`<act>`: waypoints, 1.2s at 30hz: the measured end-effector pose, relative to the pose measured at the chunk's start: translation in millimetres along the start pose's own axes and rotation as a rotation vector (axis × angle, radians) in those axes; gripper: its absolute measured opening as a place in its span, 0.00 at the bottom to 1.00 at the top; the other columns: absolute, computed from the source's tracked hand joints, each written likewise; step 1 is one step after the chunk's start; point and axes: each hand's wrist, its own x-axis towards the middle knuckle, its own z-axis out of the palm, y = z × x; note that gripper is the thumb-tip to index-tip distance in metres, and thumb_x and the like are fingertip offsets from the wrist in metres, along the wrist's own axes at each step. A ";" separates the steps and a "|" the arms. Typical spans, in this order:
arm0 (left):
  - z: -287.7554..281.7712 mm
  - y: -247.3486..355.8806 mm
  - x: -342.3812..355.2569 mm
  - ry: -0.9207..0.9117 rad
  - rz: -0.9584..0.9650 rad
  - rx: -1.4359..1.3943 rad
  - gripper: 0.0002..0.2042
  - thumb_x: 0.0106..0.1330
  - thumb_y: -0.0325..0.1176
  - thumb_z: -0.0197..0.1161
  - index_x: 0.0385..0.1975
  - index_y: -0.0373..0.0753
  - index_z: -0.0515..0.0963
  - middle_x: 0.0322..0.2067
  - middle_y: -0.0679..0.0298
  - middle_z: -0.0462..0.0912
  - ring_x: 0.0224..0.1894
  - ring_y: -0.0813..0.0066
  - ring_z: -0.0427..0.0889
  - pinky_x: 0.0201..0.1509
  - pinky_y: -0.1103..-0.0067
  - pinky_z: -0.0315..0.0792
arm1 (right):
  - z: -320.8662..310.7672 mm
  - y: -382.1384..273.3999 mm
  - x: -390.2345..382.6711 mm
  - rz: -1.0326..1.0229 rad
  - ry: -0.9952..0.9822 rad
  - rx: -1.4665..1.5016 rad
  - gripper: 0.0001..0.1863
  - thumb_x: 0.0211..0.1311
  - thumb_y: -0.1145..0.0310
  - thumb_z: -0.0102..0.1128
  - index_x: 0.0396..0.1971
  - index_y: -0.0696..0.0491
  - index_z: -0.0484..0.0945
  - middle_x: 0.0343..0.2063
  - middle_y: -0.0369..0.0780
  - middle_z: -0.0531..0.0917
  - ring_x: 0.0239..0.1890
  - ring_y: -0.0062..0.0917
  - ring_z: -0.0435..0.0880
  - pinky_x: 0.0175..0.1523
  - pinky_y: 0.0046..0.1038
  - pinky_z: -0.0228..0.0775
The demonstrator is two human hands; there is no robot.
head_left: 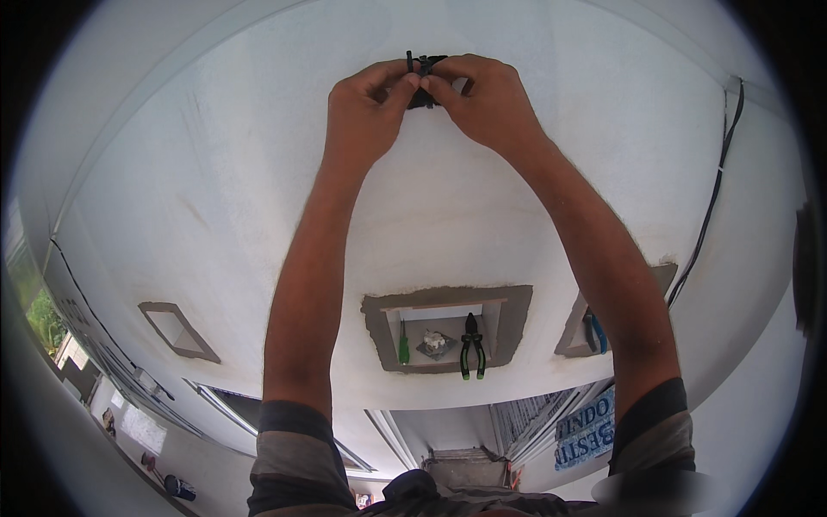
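Above the grey-rimmed rectangular wall niche (515, 323), where black-and-green metal pliers (471, 327) are laid, seemingly handy, thin black wires (423, 65) are pinched by left hand (366, 108) and right hand (484, 99), fingertips together, probably for control.

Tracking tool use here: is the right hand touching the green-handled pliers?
Apart: the head view shows the pliers in the wall recess, the right hand above at a black bundle, white wall between.
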 end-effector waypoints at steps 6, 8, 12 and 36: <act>2.1 3.8 -0.2 0.038 0.032 -0.038 0.09 0.71 0.31 0.65 0.43 0.34 0.87 0.28 0.64 0.89 0.31 0.82 0.84 0.36 0.82 0.76 | -8.5 -1.0 9.9 0.142 -0.102 0.034 0.14 0.67 0.63 0.61 0.29 0.59 0.86 0.19 0.42 0.82 0.20 0.30 0.78 0.30 0.34 0.70; 2.7 2.0 0.7 0.077 0.056 -0.013 0.08 0.71 0.31 0.65 0.41 0.34 0.88 0.27 0.65 0.89 0.29 0.83 0.82 0.35 0.82 0.74 | -9.5 0.0 14.8 0.207 -0.119 0.048 0.15 0.67 0.63 0.61 0.27 0.59 0.85 0.17 0.41 0.81 0.19 0.27 0.76 0.28 0.33 0.68; 4.2 3.8 1.5 0.090 -0.003 -0.022 0.08 0.70 0.31 0.65 0.39 0.34 0.88 0.25 0.66 0.88 0.26 0.84 0.77 0.32 0.82 0.71 | -10.6 1.0 18.9 0.339 -0.145 0.110 0.16 0.65 0.62 0.62 0.24 0.60 0.85 0.14 0.40 0.78 0.18 0.24 0.73 0.27 0.32 0.66; 0.0 10.9 -1.7 0.086 -0.180 -0.011 0.13 0.67 0.33 0.68 0.47 0.33 0.86 0.28 0.61 0.89 0.25 0.81 0.82 0.30 0.82 0.75 | -15.8 -0.1 11.7 0.287 -0.103 0.033 0.12 0.63 0.63 0.65 0.37 0.57 0.88 0.26 0.43 0.87 0.27 0.28 0.86 0.34 0.31 0.77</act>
